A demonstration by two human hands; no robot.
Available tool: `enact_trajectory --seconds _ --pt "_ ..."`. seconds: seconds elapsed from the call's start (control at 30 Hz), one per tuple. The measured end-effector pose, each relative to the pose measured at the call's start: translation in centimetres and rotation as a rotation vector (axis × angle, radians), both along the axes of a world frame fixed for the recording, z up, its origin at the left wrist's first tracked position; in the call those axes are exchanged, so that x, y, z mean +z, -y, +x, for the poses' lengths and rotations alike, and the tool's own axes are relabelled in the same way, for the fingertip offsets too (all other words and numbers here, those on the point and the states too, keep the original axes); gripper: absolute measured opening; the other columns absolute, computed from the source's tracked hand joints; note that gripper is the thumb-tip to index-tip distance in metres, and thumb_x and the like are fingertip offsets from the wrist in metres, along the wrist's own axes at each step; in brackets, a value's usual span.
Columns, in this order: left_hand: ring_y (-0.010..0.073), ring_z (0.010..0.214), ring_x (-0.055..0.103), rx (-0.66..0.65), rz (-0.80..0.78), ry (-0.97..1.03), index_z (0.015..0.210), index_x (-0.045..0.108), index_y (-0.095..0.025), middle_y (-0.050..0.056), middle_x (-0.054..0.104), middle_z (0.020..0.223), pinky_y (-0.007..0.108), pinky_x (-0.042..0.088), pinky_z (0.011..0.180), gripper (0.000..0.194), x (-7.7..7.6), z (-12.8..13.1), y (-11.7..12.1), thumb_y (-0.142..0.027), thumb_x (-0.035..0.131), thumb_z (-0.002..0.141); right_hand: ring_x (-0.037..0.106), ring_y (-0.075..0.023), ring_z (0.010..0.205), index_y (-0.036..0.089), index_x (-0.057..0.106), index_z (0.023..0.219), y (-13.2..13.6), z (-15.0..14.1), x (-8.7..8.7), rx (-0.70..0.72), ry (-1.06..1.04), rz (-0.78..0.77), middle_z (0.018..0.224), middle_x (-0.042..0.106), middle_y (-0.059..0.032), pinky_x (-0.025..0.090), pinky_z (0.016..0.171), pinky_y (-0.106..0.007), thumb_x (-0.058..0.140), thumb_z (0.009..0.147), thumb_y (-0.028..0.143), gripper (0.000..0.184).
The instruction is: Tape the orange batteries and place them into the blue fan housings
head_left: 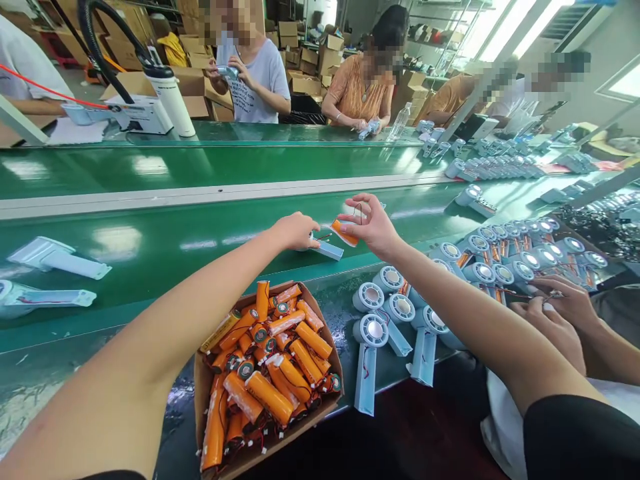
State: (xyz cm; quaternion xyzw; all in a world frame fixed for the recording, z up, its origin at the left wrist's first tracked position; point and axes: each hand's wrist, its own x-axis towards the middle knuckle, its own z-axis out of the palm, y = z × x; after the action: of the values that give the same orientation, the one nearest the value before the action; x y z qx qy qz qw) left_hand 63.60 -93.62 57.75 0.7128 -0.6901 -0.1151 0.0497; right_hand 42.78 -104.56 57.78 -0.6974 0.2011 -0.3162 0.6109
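My left hand is closed on a light blue handheld fan housing over the green belt; its head is mostly hidden under my fingers, and the open handle points right. Just to the right, my right hand pinches an orange cylindrical battery between thumb and fingers, with thin wires by it. The battery is tilted and sits slightly above the handle. Below my hands stands an open cardboard box filled with similar orange batteries, some showing wires and small white connectors.
Several fan housings crowd the bench at right, many holding batteries. A neighbour's hands work there. Two more housings lie on the belt at left. Across it, co-workers handle fan parts near a white cylinder and a plastic bottle.
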Motion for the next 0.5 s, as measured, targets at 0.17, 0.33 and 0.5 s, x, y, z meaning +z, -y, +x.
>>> enact_trajectory --seconds 0.17,0.33,0.5 --pt "0.0271 0.126 0.063 -0.032 -0.029 0.091 0.108 0.085 -0.035 0.000 0.080 0.124 0.031 0.050 0.103 0.025 -1.3 -0.2 0.1 -0.038 0.064 0.094 0.077 -0.0287 0.114 0.018 0.073 0.130 -0.1 -0.4 0.0 0.150 -0.151 -0.028 0.118 0.083 -0.0129 0.064 0.103 -0.048 0.093 0.066 0.036 0.069" --pt "0.0224 0.107 0.071 -0.095 -0.007 0.115 0.106 0.085 -0.031 0.003 0.081 0.116 0.030 0.053 0.092 0.031 -1.9 -0.9 0.9 -0.036 0.056 0.097 0.081 -0.0258 0.098 0.017 0.086 0.106 0.2 -0.6 -0.4 0.082 -0.179 -0.246 0.102 0.086 -0.0085 0.067 0.093 -0.041 0.080 0.075 0.034 0.036" --pt "0.0208 0.107 0.072 -0.148 0.032 0.116 0.106 0.084 -0.038 -0.002 0.082 0.115 0.029 0.052 0.097 0.026 -2.1 -1.5 1.5 -0.043 0.061 0.095 0.081 -0.0245 0.095 0.018 0.087 0.105 0.8 -0.7 -1.5 -0.016 -0.188 -0.364 0.105 0.086 -0.0078 0.068 0.090 -0.038 0.076 0.076 0.034 0.035"
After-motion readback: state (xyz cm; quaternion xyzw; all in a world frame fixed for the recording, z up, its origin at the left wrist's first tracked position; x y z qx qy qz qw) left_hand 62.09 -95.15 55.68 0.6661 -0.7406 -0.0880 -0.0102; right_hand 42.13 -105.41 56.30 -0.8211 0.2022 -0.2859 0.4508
